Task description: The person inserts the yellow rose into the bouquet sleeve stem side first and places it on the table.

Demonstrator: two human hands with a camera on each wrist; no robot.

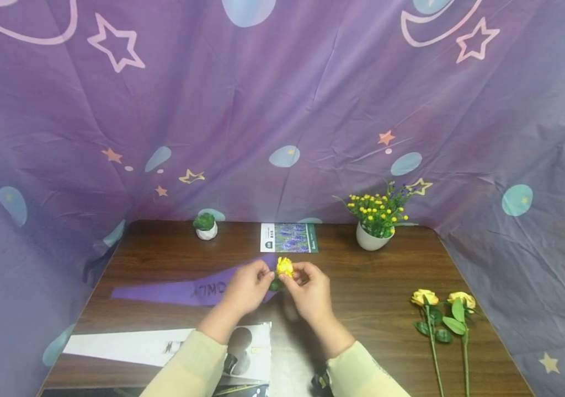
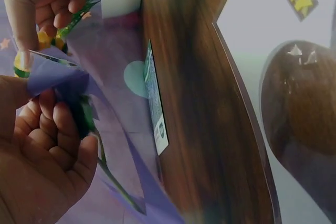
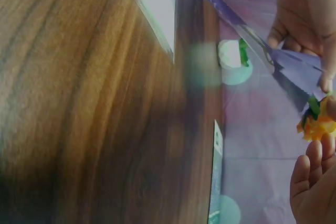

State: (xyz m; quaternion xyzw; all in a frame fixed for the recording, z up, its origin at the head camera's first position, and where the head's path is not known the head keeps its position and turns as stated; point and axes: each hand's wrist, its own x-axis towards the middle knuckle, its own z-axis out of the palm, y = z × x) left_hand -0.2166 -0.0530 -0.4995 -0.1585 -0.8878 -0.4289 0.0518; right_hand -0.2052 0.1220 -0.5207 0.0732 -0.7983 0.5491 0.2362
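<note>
A yellow rose (image 1: 284, 267) stands at the mouth of a long, tapering purple flower sleeve (image 1: 163, 292) with dark lettering. My left hand (image 1: 249, 286) pinches the sleeve's open edge between thumb and fingers, beside the bloom. From the other side my right hand (image 1: 312, 289) holds the rose head with thumb and forefinger. In the left wrist view the green stem (image 2: 113, 182) runs down inside the sleeve. The right wrist view has the orange-yellow petals (image 3: 314, 128) at the right fingertips, partly hidden by the thumb.
Two yellow roses (image 1: 424, 298) lie at the right. A white sleeve (image 1: 128, 344) with a clear window lies front left, partly under the left forearm. Behind are a small succulent pot (image 1: 207, 231), a lavender-print card (image 1: 289, 238) and a white pot of yellow flowers (image 1: 374, 237).
</note>
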